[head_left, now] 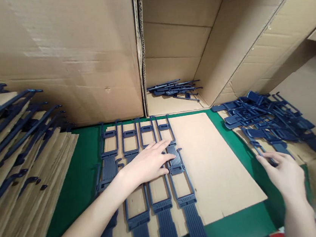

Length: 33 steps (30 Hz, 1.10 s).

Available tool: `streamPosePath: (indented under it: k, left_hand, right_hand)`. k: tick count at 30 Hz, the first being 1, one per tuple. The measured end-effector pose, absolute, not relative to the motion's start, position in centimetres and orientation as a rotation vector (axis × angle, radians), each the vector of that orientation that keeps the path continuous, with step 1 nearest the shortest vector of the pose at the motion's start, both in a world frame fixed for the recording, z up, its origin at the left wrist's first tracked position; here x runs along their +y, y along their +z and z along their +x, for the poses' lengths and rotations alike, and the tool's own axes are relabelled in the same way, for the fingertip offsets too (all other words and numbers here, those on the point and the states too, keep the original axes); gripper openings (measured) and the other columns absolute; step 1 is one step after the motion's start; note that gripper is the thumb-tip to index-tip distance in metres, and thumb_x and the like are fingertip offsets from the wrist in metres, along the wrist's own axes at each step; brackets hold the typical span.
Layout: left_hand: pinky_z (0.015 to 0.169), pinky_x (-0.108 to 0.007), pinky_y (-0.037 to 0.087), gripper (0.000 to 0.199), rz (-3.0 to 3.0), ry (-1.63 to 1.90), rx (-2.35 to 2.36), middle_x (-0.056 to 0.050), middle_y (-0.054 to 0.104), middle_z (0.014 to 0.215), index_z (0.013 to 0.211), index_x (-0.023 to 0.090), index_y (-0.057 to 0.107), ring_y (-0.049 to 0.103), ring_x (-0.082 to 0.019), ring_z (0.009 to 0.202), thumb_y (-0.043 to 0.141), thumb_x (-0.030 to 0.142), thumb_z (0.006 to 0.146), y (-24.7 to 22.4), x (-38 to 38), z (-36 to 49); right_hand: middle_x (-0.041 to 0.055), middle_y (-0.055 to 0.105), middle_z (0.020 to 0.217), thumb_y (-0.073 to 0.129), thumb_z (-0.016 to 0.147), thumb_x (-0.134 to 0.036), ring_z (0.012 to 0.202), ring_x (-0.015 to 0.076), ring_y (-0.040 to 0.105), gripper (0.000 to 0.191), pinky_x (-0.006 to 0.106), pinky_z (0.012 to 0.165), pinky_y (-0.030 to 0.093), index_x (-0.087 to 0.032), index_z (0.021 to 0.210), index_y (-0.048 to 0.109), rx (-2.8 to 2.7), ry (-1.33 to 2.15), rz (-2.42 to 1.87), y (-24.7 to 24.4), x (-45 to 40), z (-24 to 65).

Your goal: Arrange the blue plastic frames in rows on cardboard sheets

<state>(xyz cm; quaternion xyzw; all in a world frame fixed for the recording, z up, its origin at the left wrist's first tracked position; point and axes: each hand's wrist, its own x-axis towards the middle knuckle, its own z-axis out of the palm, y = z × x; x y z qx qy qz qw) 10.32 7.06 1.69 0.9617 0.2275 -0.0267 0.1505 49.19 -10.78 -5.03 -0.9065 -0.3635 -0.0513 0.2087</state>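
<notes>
Dark blue plastic frames with ribbed flat tabs lie in two rows on a cardboard sheet [220, 164]. My left hand [151, 161] rests palm down over these frames with its fingers spread, next to the ribbed tab of the rightmost back frame [164, 127]. Below the fingers is the rightmost front frame [193, 190]. On the right, my right hand [287, 174] pinches the near end of a dark blue plastic frame [253, 135] at the edge of a loose heap [274, 116]. Part of that frame is hidden by the fingers.
Stacked cardboard sheets [47, 173] with blue frames between them stand at the left. Behind, an open cardboard box [177, 36] holds several loose parts [174, 90]. A large cardboard wall [82, 58] rises at the back left. The table [69, 170] is green.
</notes>
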Motion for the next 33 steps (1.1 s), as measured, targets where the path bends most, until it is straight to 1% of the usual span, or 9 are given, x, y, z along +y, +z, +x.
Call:
streamPosePath:
  k: [4, 8, 11, 15, 17, 21, 25, 30, 33]
  left_hand:
    - [0.111, -0.046, 0.025, 0.053, 2.740, -0.094, 0.658, -0.013, 0.027, 0.151, 0.127, 0.026, 0.057, 0.025, -0.031, 0.139, 0.074, 0.027, 0.076, 2.0, 7.0, 10.4]
    - [0.111, -0.046, 0.026, 0.053, 2.728, -0.094, 0.657, -0.012, 0.027, 0.151, 0.127, 0.025, 0.057, 0.025, -0.031, 0.139, 0.074, 0.026, 0.076, 2.1, 7.0, 10.3]
    - [0.112, -0.045, 0.025, 0.054, 2.729, -0.060, 0.643, -0.012, 0.026, 0.152, 0.126, 0.026, 0.057, 0.024, -0.031, 0.139, 0.075, 0.027, 0.075, 1.9, 6.9, 10.2]
    - [0.111, -0.046, 0.026, 0.051, 2.717, -0.018, 0.628, -0.012, 0.029, 0.151, 0.123, 0.024, 0.059, 0.026, -0.031, 0.139, 0.075, 0.026, 0.075, 2.1, 6.8, 10.1]
    - [0.111, -0.046, 0.027, 0.051, 2.722, -0.018, 0.620, -0.013, 0.030, 0.150, 0.123, 0.023, 0.059, 0.026, -0.031, 0.138, 0.075, 0.025, 0.075, 2.2, 6.8, 10.1]
    - [0.111, -0.047, 0.026, 0.053, 2.748, -0.070, 0.598, -0.015, 0.026, 0.151, 0.126, 0.022, 0.056, 0.022, -0.030, 0.140, 0.074, 0.029, 0.076, 2.5, 6.7, 10.1]
    - [0.112, -0.047, 0.024, 0.057, 2.744, -0.086, 0.595, -0.017, 0.026, 0.151, 0.129, 0.018, 0.052, 0.020, -0.030, 0.141, 0.073, 0.031, 0.077, 2.7, 6.7, 10.1]
    - [0.110, -0.045, 0.027, 0.059, 2.750, 0.022, 0.645, -0.015, 0.040, 0.144, 0.132, 0.017, 0.047, 0.035, -0.029, 0.134, 0.070, 0.032, 0.079, 2.9, 6.7, 10.5]
    - [0.103, -0.040, 0.036, 0.053, 2.765, 0.143, 0.650, -0.013, 0.057, 0.128, 0.132, 0.016, 0.045, 0.052, -0.026, 0.119, 0.064, 0.030, 0.085, 3.0, 6.6, 10.9]
  right_hand:
    - [0.0078, 0.070, 0.084, 0.064, 0.063, -0.056, 0.088, 0.0322, 0.066, 0.037, 0.043, 0.085, 0.048, -0.023, 0.080, 0.067, -0.681, 0.099, -2.369, -2.5, -10.9, 46.9]
    - [0.0062, 0.072, 0.089, 0.074, 0.059, -0.051, 0.092, 0.0278, 0.066, 0.037, 0.038, 0.092, 0.049, -0.023, 0.083, 0.069, -0.669, 0.346, -1.979, -0.4, -10.5, 44.6]
    - [0.0060, 0.072, 0.087, 0.077, 0.061, -0.048, 0.085, 0.0242, 0.068, 0.035, 0.033, 0.088, 0.052, -0.021, 0.082, 0.069, -0.742, 0.537, -1.760, 0.3, -9.3, 43.0]
    - [0.0036, 0.070, 0.084, 0.078, 0.064, -0.039, 0.076, 0.0218, 0.069, 0.028, 0.032, 0.076, 0.058, -0.021, 0.082, 0.067, -0.704, 0.807, -1.461, 0.6, -6.5, 40.8]
    - [0.0030, 0.069, 0.086, 0.077, 0.066, -0.036, 0.082, 0.0231, 0.069, 0.024, 0.034, 0.076, 0.058, -0.022, 0.082, 0.066, -0.678, 0.925, -1.316, 0.6, -4.9, 39.7]
    - [0.0044, 0.069, 0.101, 0.077, 0.068, -0.032, 0.109, 0.0264, 0.060, 0.023, 0.039, 0.090, 0.053, -0.026, 0.082, 0.060, -0.670, 1.165, -1.106, -0.7, -2.7, 37.4]
    - [0.0071, 0.065, 0.115, 0.073, 0.074, -0.034, 0.118, 0.0262, 0.054, 0.021, 0.042, 0.096, 0.049, -0.025, 0.083, 0.056, -0.638, 1.306, -1.105, -2.8, -2.3, 35.7]
    - [0.0049, 0.063, 0.120, 0.074, 0.072, -0.027, 0.118, 0.0238, 0.055, 0.025, 0.040, 0.096, 0.047, -0.026, 0.080, 0.051, -0.625, 1.328, -1.037, -3.5, -2.7, 35.1]
    - [0.0036, 0.064, 0.118, 0.075, 0.071, -0.026, 0.119, 0.0232, 0.054, 0.025, 0.041, 0.098, 0.045, -0.025, 0.076, 0.051, -0.656, 1.310, -0.996, -3.1, -2.7, 34.9]
